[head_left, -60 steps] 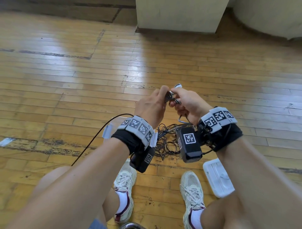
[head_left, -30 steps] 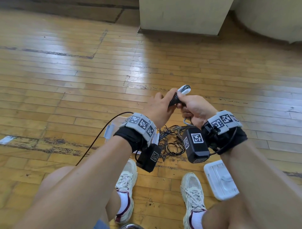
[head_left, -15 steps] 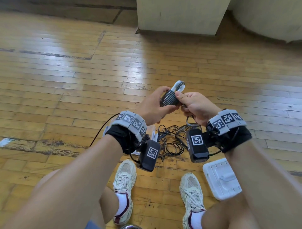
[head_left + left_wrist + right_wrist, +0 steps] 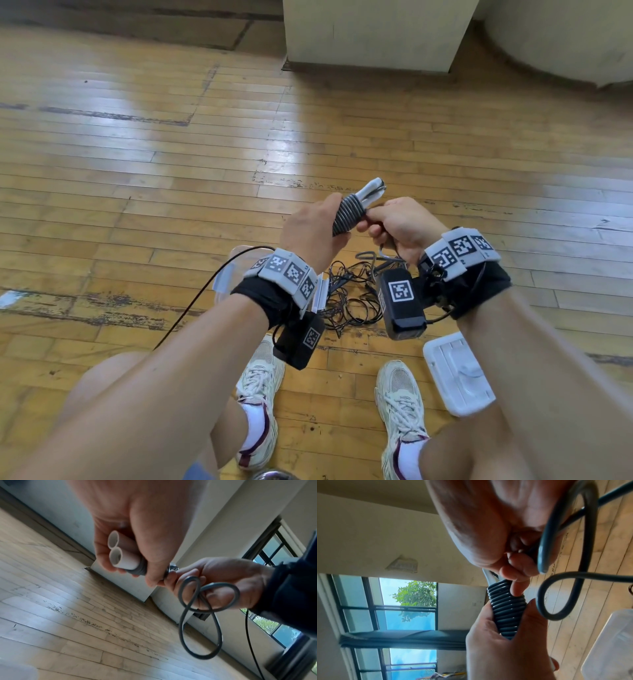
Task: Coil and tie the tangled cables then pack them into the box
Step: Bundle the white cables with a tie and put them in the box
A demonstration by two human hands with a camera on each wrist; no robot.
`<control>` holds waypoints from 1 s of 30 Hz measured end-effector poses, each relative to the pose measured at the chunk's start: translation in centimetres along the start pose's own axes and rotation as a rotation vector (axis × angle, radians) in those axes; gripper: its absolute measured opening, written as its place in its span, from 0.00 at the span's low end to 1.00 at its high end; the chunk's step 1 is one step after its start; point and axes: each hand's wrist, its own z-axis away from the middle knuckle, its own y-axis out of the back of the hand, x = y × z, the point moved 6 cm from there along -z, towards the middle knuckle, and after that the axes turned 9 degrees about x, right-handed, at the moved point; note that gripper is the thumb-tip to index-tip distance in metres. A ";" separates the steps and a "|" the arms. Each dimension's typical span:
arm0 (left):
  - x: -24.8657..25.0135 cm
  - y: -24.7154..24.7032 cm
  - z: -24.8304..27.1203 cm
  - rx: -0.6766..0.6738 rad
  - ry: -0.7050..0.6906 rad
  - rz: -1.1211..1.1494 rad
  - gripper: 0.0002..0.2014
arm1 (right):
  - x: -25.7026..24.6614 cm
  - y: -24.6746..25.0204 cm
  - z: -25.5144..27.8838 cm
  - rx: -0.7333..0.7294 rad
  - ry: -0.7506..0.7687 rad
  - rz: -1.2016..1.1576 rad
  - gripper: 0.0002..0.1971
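A grey cable is wound in tight turns around a white double tube [image 4: 371, 190], making a coil [image 4: 347, 214]. My left hand [image 4: 315, 233] grips this coil from the left, and the tube's two open ends [image 4: 114, 548] stick out past its fingers. My right hand [image 4: 397, 222] pinches the cable at the coil's upper end. The cable's loose tail [image 4: 197, 615] loops through the right hand and hangs below it. In the right wrist view the coil [image 4: 506, 609] lies between both hands. A tangle of thin black cables [image 4: 352, 298] lies on the floor under the hands.
A clear plastic box [image 4: 229, 274] stands on the wooden floor, mostly hidden behind my left wrist. Its white lid [image 4: 457, 373] lies beside my right shoe. A thin black wire [image 4: 205, 291] runs leftward from the left wrist. A pale cabinet [image 4: 373, 34] stands further off.
Both hands have turned the bundle so the wound grey turns face up, and more turns show than before. The hands stay close together above the black tangle.
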 end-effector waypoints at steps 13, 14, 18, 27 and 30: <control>1.4 0.3 -0.3 -0.316 0.167 0.624 0.16 | -1.5 0.8 0.6 -0.102 0.161 0.076 0.17; 1.2 0.4 -0.4 -0.384 0.251 0.798 0.15 | -1.8 0.5 1.1 -0.160 0.177 0.065 0.16; 0.8 0.8 -0.4 -0.471 0.305 0.980 0.19 | -2.3 0.0 1.8 -0.244 0.213 0.065 0.15; -1.3 0.7 -1.2 -0.143 0.247 0.736 0.24 | -1.9 0.1 1.5 -0.212 0.108 0.045 0.09; -1.8 0.9 -1.3 -0.056 0.265 0.672 0.23 | -1.7 -0.3 1.4 -0.200 0.101 0.033 0.10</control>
